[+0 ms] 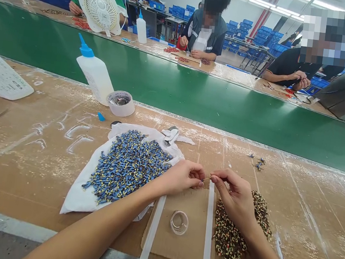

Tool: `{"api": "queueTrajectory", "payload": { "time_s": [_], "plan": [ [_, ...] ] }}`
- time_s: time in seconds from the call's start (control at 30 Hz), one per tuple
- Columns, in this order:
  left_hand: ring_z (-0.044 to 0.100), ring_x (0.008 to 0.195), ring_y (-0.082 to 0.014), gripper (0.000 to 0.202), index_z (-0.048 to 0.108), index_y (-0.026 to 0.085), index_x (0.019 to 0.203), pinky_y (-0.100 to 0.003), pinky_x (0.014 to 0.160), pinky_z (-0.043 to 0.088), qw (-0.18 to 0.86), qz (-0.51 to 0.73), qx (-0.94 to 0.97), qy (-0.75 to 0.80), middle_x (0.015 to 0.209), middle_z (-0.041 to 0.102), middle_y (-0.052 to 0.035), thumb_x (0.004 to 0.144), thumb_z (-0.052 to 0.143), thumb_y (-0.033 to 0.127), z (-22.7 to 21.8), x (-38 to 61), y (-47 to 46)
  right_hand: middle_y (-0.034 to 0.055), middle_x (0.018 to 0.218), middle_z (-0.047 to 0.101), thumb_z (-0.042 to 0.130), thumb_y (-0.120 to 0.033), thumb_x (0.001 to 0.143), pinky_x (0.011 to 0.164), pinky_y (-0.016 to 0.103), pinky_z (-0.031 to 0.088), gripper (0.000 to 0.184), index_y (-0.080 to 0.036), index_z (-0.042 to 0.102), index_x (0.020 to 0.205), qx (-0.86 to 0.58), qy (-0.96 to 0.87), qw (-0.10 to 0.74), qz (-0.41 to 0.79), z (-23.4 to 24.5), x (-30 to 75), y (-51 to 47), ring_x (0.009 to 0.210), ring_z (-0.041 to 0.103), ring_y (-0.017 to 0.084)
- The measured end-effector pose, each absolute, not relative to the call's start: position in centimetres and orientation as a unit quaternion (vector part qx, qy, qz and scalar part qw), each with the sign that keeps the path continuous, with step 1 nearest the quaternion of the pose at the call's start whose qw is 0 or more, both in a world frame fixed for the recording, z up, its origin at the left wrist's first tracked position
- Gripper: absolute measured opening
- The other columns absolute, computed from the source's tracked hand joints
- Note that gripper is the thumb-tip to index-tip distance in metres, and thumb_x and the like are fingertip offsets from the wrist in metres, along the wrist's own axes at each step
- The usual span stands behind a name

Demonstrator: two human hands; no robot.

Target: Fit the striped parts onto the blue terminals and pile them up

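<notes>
My left hand (pixel 185 176) is closed in a pinch over the top of a cardboard sheet (pixel 190 244). Facing it, my right hand (pixel 236 195) also pinches, its fingertips almost meeting the left ones. A thin yellowish piece (pixel 206 178) spans the gap between the fingertips; its exact kind is too small to tell. Left of my hands, a heap of small blue-and-yellow pieces (pixel 131 162) lies on a white sheet (pixel 74 197). Under and beside my right wrist is a pile of small dark-and-cream pieces (pixel 231 244) with red spots. On the cardboard stands a small clear cup (pixel 178 232).
A blue-capped bottle (pixel 96 75) stands beside a tape roll (pixel 126 109) behind the heap. A loose blue cap (pixel 101 116) and several stray blue pieces (pixel 259 164) lie on the table. Beyond the green belt (pixel 176 92), people work near a fan (pixel 99 7).
</notes>
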State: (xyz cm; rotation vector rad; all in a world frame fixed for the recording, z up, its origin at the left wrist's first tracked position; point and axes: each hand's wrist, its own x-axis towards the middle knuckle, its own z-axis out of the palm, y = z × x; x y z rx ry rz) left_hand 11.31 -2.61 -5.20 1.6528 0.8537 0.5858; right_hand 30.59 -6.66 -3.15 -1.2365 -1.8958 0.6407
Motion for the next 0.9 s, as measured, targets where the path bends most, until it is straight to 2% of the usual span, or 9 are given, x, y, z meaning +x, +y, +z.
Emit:
{"api": "queueTrajectory", "payload": {
  "time_s": [0.27, 0.6, 0.8, 0.9],
  "plan": [
    [0.059, 0.073, -0.0133, 0.005, 0.064, 0.016, 0.083, -0.024, 0.069, 0.042, 0.554, 0.249, 0.713, 0.35, 0.076, 0.066, 0.0004, 0.079, 0.062, 0.014, -5.3, 11.1, -2.6, 0.0026, 0.083, 0.068, 0.057, -0.017, 0.092, 0.07, 0.027, 0.045, 0.009, -0.02, 0.063, 0.086, -0.447, -0.771, 0.392, 0.228, -3.0, 30.4, -6.7, 0.077, 0.062, 0.016],
    [0.056, 0.073, -0.0134, 0.004, 0.063, 0.016, 0.082, -0.024, 0.067, 0.041, 0.557, 0.25, 0.713, 0.344, 0.075, 0.062, 0.0008, 0.079, 0.061, 0.017, -5.4, 11.1, -2.5, 0.0025, 0.081, 0.067, 0.057, -0.017, 0.092, 0.069, 0.027, 0.045, 0.009, -0.019, 0.064, 0.086, -0.451, -0.765, 0.39, 0.242, -3.0, 30.2, -6.7, 0.075, 0.062, 0.016],
    [0.053, 0.067, -0.0118, 0.002, 0.062, 0.016, 0.079, -0.022, 0.062, 0.039, 0.56, 0.248, 0.708, 0.353, 0.069, 0.058, 0.0027, 0.077, 0.062, 0.017, -5.3, 11.1, -2.4, 0.0012, 0.083, 0.067, 0.06, -0.022, 0.091, 0.067, 0.027, 0.047, 0.007, -0.023, 0.067, 0.089, -0.441, -0.685, 0.454, 0.361, -2.0, 31.5, -7.2, 0.075, 0.061, 0.015],
    [0.055, 0.069, -0.0123, 0.005, 0.063, 0.015, 0.08, -0.023, 0.064, 0.041, 0.564, 0.246, 0.705, 0.352, 0.071, 0.061, 0.0015, 0.076, 0.062, 0.014, -5.2, 11.0, -2.4, 0.0015, 0.085, 0.067, 0.06, -0.019, 0.091, 0.071, 0.028, 0.047, 0.009, -0.023, 0.068, 0.09, -0.351, -0.711, 0.426, 0.436, -1.2, 30.8, -8.1, 0.079, 0.062, 0.015]
  ]
}}
